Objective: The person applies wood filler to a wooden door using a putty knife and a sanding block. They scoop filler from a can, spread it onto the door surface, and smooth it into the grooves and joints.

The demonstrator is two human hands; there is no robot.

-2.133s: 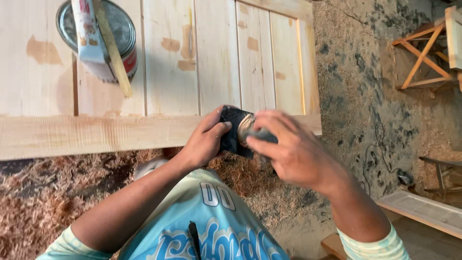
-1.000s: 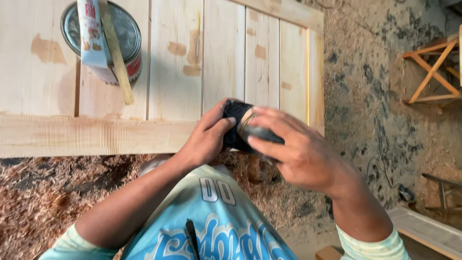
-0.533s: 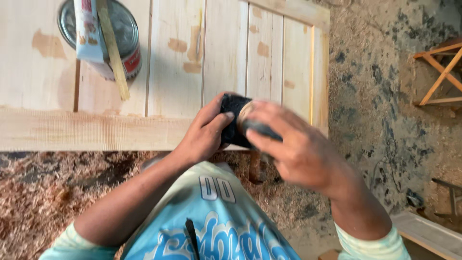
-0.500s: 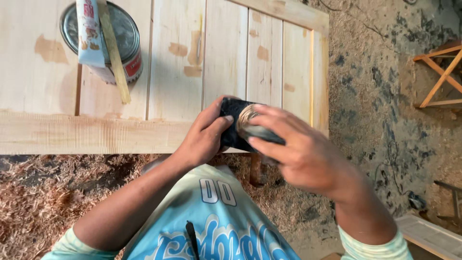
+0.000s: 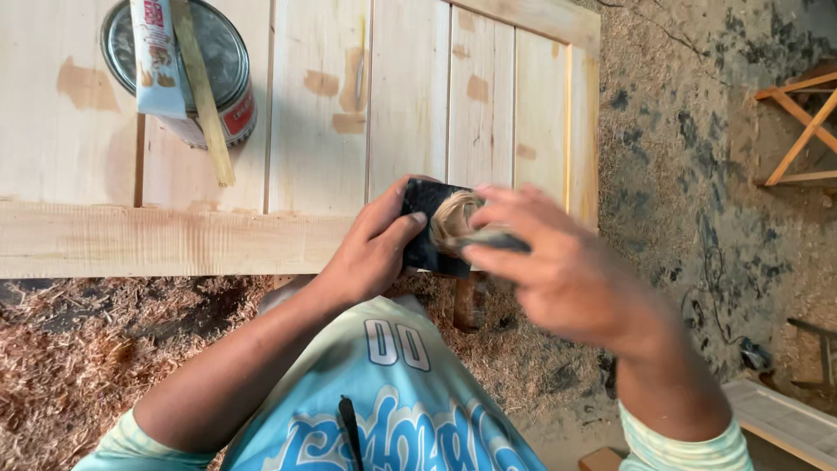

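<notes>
My left hand (image 5: 370, 257) grips a small black flat piece (image 5: 425, 228) over the near edge of a pale wooden slatted panel (image 5: 410, 105). A tan lump of paste (image 5: 453, 216) lies on the black piece. My right hand (image 5: 562, 275), blurred by motion, is closed on a thin grey blade-like tool (image 5: 499, 237) whose tip touches the paste. The panel's slats carry several tan filler patches (image 5: 324, 83).
A round tin (image 5: 228, 65) stands on the panel at the upper left, with a packet (image 5: 159, 57) and a wooden stick (image 5: 202, 92) across its top. Sawdust (image 5: 78, 349) covers the floor. A wooden frame (image 5: 798, 122) stands at right, a white board (image 5: 780, 419) at the lower right.
My right hand has been working the tool back and forth over the black piece and is now blurred. The tan paste shows more. My left hand has stayed in place.
</notes>
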